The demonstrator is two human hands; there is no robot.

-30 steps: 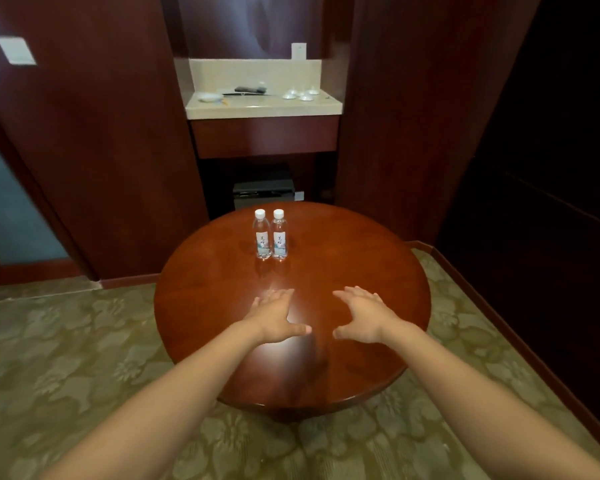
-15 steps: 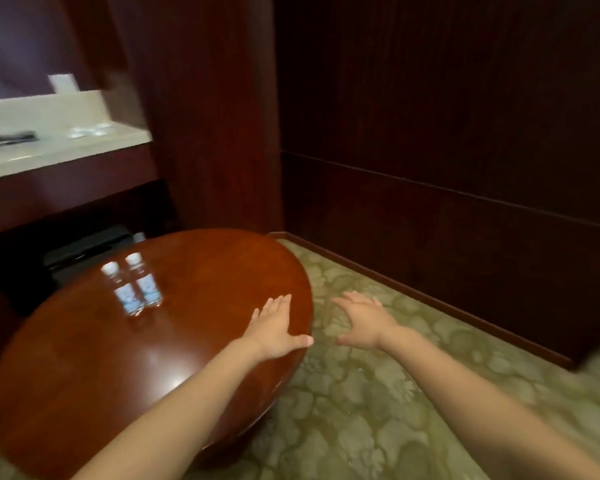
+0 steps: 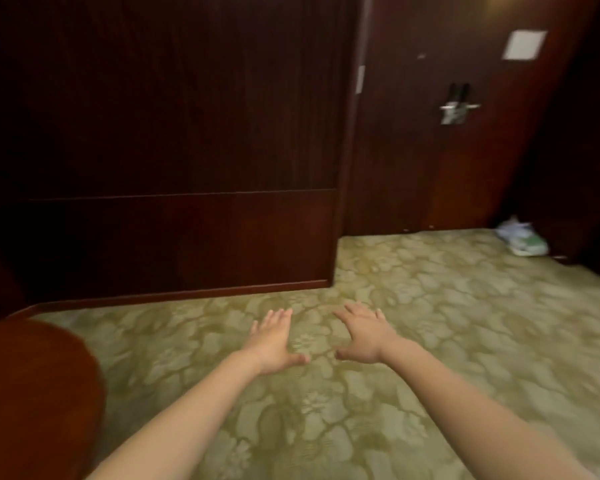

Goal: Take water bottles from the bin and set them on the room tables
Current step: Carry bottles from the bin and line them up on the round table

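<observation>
Swung rightward, the view drops both water bottles out of sight, leaving only an edge of the tabletop [image 3: 32, 393] at lower left. Over the carpet [image 3: 447, 334] float the left hand [image 3: 272, 344] and right hand [image 3: 364, 336], each grip flat-fingered and empty, probably freed for fetching more from the bin, itself unseen.

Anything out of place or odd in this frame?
One thing: a crumpled white-and-green bundle lies loose on the carpet in the far right corner, beside the door. Left hand and right hand are open, empty.
</observation>
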